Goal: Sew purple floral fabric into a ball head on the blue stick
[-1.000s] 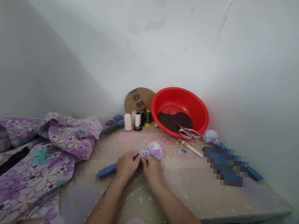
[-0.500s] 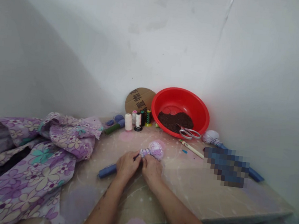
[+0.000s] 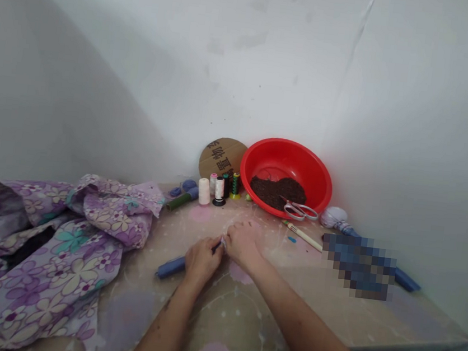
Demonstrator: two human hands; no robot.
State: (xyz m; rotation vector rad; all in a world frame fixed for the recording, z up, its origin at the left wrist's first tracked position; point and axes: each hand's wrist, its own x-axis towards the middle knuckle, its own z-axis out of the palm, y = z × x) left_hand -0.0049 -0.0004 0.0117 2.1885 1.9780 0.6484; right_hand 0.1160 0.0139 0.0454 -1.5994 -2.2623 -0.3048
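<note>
A cloth-headed stick with a blue handle (image 3: pixel 170 268) lies slanted over the table in front of me. My left hand (image 3: pixel 203 257) is closed round its upper handle, just below the tied cloth neck. Curled over the cloth head is my right hand (image 3: pixel 245 243), which hides nearly all of it. Only a bit of pale cloth (image 3: pixel 223 241) shows between the two hands. A similar stick with a white ball head (image 3: pixel 334 216) and a blue handle lies at the right, partly behind a pixelated patch.
Purple flowered fabric (image 3: pixel 76 259) is heaped at the left. Several thread spools (image 3: pixel 204 191) stand before a round cardboard piece (image 3: pixel 221 157). Scissors (image 3: pixel 300 210) rest on the rim of a red basin (image 3: pixel 322 180) with dark grains. A pale pen-like tool (image 3: pixel 305 236) lies nearby.
My right hand has moved up from the tied neck onto the cloth head and now covers it. My left hand keeps its hold on the handle. The view has shifted slightly.
</note>
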